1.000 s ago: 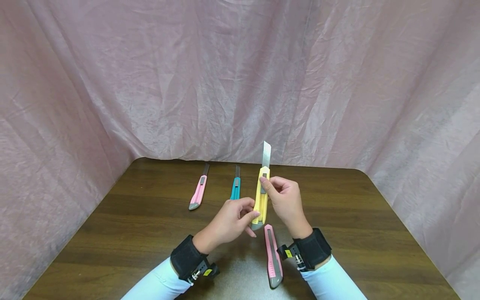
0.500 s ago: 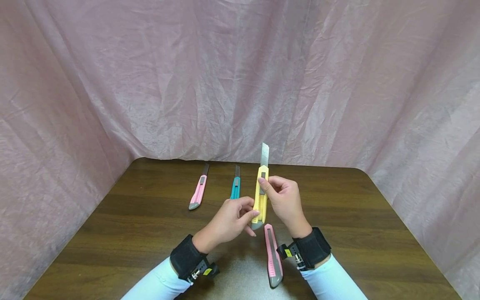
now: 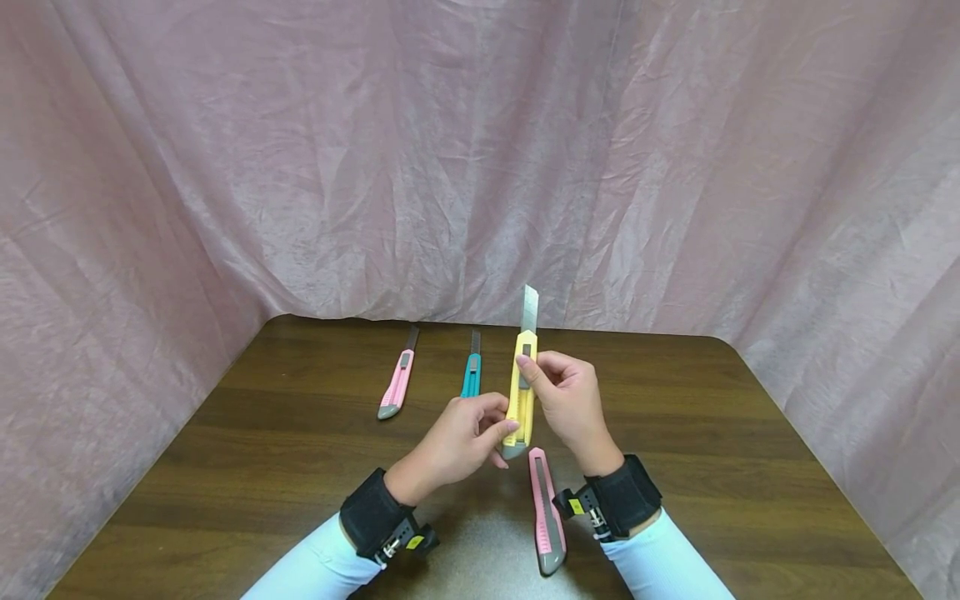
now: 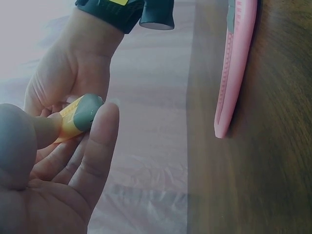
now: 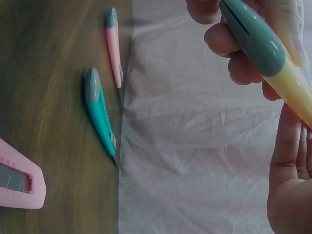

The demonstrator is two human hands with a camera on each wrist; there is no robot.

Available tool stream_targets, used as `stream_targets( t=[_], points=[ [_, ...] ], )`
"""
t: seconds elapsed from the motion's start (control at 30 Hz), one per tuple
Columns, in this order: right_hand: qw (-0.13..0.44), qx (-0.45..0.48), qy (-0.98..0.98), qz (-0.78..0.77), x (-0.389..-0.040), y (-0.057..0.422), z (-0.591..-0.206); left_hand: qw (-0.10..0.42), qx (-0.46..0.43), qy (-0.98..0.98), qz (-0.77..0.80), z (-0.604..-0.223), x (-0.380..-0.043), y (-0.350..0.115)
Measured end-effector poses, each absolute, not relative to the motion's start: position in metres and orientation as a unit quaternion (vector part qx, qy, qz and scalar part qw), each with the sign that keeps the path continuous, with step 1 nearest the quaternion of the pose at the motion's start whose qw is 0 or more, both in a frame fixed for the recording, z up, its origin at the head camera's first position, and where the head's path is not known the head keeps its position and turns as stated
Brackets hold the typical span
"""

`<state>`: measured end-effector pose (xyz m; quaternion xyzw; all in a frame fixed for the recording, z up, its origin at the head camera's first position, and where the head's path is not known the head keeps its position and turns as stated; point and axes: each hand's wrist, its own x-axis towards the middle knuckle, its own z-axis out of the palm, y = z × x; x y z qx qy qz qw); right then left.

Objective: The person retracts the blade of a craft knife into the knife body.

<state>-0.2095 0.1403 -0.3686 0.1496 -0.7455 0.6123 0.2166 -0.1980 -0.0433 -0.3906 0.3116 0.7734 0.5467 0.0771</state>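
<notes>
A yellow utility knife (image 3: 519, 408) is held up over the table, its long blade (image 3: 529, 308) extended and pointing away from me. My left hand (image 3: 461, 442) pinches the knife near its grey end cap (image 4: 87, 112). Higher on the body, my right hand (image 3: 573, 404) grips it with the thumb at the grey slider. Below the hands a pink utility knife (image 3: 546, 512) lies on the table, no blade showing past its tip. Behind my left hand lies a teal utility knife (image 3: 471, 375), blade out, its lower end hidden in the head view.
Farther left on the brown wooden table (image 3: 262, 467) lies another pink utility knife (image 3: 397, 383) with its blade out. A pale pink curtain (image 3: 420, 167) hangs behind the table's far edge and along the sides.
The yellow knife's blade tip has shifted slightly left and down since a second ago. Both hands keep their hold almost in place, and the knives on the table have not moved.
</notes>
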Motion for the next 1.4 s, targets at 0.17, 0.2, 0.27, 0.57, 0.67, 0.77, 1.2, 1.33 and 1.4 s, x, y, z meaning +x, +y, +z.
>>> stream_targets(
  t=[0.17,0.2,0.27,0.57,0.67,0.77,1.2,1.33,1.4],
  points=[
    [0.215,0.151,-0.743,0.615,-0.2096,0.1397,-0.3688,0.075,0.313,0.773,0.547,-0.3917,-0.1987,-0.0435],
    [0.214,0.152,-0.743,0.615,-0.2097,0.1395,-0.3689,0.074,0.313,0.772,0.547,-0.3920,-0.1989,-0.0436],
    [0.213,0.154,-0.744,0.615,-0.2099,0.1391,-0.3693,0.074,0.313,0.772,0.549,-0.3925,-0.1992,-0.0438],
    [0.206,0.155,-0.740,0.621,-0.2105,0.1389,-0.3701,0.075,0.314,0.768,0.554,-0.3921,-0.1989,-0.0443],
    [0.206,0.155,-0.738,0.623,-0.2109,0.1392,-0.3705,0.077,0.313,0.767,0.555,-0.3913,-0.1988,-0.0444],
    [0.205,0.160,-0.738,0.623,-0.2112,0.1396,-0.3705,0.079,0.312,0.765,0.558,-0.3911,-0.1992,-0.0442],
    [0.199,0.159,-0.737,0.627,-0.2123,0.1386,-0.3710,0.063,0.321,0.759,0.563,-0.3912,-0.1997,-0.0445],
    [0.187,0.151,-0.734,0.635,-0.2128,0.1382,-0.3706,0.056,0.323,0.760,0.561,-0.3909,-0.2000,-0.0446],
    [0.184,0.148,-0.736,0.634,-0.2131,0.1381,-0.3706,0.053,0.323,0.763,0.558,-0.3905,-0.2001,-0.0449]
  ],
)
